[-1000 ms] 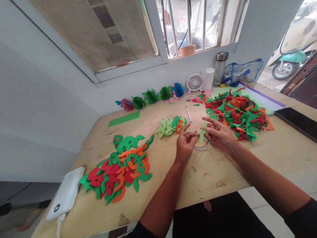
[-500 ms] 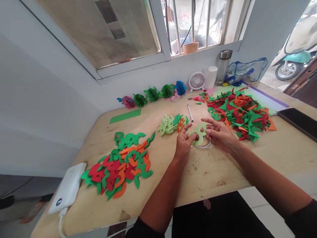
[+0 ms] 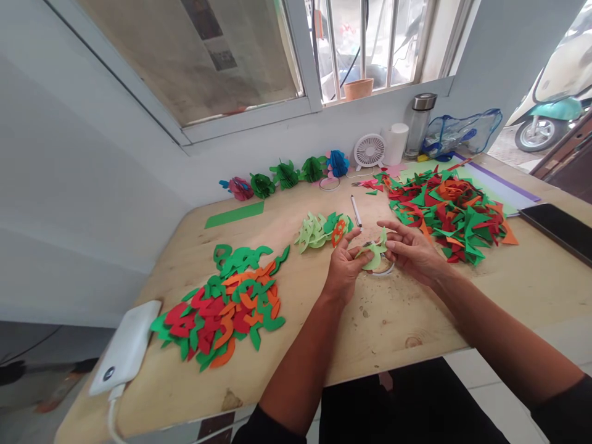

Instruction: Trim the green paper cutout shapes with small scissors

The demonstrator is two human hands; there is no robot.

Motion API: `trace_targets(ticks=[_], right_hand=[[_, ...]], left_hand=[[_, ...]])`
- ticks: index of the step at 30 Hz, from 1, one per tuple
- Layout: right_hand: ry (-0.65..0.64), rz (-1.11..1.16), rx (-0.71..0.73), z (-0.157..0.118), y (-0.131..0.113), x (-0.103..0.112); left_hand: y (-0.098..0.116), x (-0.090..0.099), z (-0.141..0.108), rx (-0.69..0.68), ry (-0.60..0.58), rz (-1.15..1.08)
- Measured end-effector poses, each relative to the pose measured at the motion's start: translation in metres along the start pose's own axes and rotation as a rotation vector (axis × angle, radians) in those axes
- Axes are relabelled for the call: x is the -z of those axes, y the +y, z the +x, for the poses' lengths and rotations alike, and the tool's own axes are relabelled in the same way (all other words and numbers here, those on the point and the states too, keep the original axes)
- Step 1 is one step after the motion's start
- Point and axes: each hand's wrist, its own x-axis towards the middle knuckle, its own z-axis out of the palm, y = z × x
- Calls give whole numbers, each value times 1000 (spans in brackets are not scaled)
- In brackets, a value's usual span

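Note:
Between my two hands is a light green paper cutout [image 3: 375, 255], bent and partly covered by fingers. My left hand [image 3: 345, 262] pinches its left side between thumb and fingers. My right hand [image 3: 411, 250] grips the right edge, where a tip points upward. Below the cutout, a white ring-shaped object [image 3: 385, 272] lies on the table, mostly hidden. Just beyond my left hand rests a small pile of light green cutouts [image 3: 312, 233], with an orange spotted cutout [image 3: 339, 233] at its right side. A white pen [image 3: 356, 211] lies behind my hands.
Red, orange and green cutouts [image 3: 222, 314] are heaped on the left, paper scraps [image 3: 456, 213] on the right. A power bank [image 3: 126, 346] sits at the left edge, a phone [image 3: 559, 233] at the right. Paper decorations [image 3: 285, 175], a fan [image 3: 369, 150] and a bottle [image 3: 420, 126] line the wall.
The light green cutout, spread flatter before, is now folded and tilted between my fingers. Both hands keep nearly the same place, and the view has shifted slightly.

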Motion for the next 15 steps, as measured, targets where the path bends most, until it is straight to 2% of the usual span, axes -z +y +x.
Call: trace_targets(ticks=[2, 4, 6, 8, 11, 15], right_hand=[[64, -80, 57, 1, 2, 0], [177, -213, 181, 0, 4, -1], [298, -421, 345, -1, 5, -2], [349, -670, 488, -3, 7, -4], [269, -956, 637, -5, 9, -7], [187, -1139, 781, -4, 13, -7]], left_hand=[[0, 0, 1, 1, 37, 11], [0, 0, 1, 3, 92, 27], [1, -1, 2, 1, 145, 44], [1, -1, 2, -4, 179, 52], [2, -3, 1, -14, 202, 55], [3, -6, -1, -77, 234, 98]])
